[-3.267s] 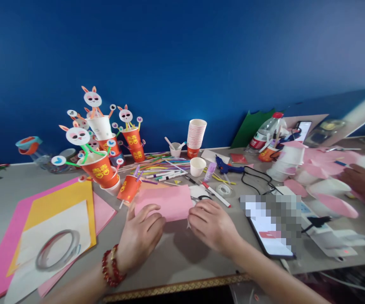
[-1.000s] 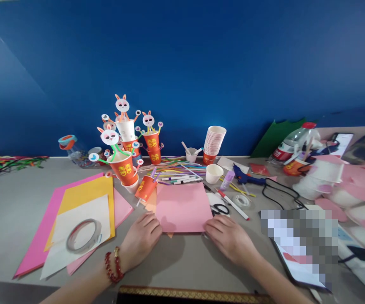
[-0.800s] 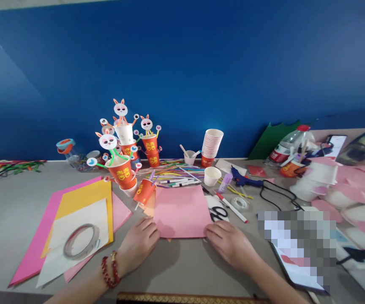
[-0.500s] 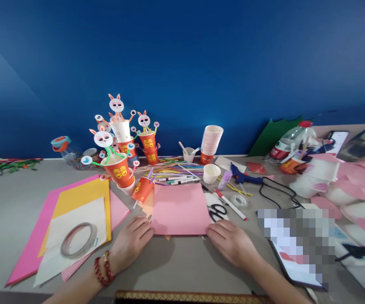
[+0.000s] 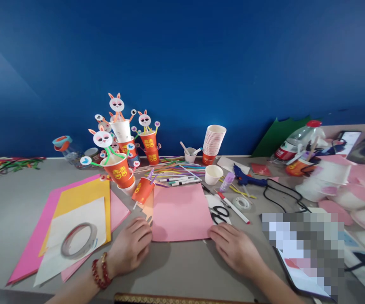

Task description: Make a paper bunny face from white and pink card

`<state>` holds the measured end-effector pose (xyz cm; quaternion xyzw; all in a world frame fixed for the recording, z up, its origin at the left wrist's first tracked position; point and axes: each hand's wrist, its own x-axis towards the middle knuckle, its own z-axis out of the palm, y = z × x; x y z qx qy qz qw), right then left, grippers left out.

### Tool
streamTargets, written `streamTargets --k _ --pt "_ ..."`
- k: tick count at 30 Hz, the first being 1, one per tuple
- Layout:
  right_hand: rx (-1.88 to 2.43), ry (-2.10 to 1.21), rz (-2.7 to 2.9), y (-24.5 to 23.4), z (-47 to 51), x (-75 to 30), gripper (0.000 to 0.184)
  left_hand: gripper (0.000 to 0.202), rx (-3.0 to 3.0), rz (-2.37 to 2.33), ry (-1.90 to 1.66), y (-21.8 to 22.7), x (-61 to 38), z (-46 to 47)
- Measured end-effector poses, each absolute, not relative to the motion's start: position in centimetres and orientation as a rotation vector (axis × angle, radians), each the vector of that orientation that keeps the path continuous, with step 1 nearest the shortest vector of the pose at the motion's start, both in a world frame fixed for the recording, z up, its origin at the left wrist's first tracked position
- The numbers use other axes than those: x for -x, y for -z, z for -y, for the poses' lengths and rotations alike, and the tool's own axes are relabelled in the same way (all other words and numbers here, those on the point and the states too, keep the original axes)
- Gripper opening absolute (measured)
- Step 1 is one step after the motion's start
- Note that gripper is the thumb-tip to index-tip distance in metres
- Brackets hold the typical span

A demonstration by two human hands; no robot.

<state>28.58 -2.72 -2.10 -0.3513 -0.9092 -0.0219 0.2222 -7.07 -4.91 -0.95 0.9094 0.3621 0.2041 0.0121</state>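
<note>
Sheet of pink paper lies flat on the grey table, centre front. At its 7 o'clock corner the left hand rests loosely curled, fingertips touching the edge. At 5 o'clock the right hand lies spread, palm down, gripping nothing. The hands seem to be squaring the sheet; a fold would need both corners pinned. Scissors lie at 3 o'clock.

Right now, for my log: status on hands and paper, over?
Left hand, right hand at pink sheet near corners, open. Sheet flat on table. Scissors, tipped cup beside it.
</note>
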Motion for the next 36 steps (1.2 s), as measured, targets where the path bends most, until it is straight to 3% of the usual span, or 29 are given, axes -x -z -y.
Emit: streamTargets --k 14,18,36 --pt "0.970 0.043 2.510 2.3 2.8 -28.8 0.028 0.023 -2.900 -1.113 -0.614 0.6 6.7 4.6" --pt "0.959 0.035 2.496 2.2 2.7 -28.8 0.029 0.009 -2.896 -1.108 -0.564 0.9 6.0 4.7" --pt "0.986 -0.018 2.437 1.7 2.7 -28.5 0.026 0.012 -2.935 -1.073 -0.672 0.9 6.1 4.2"
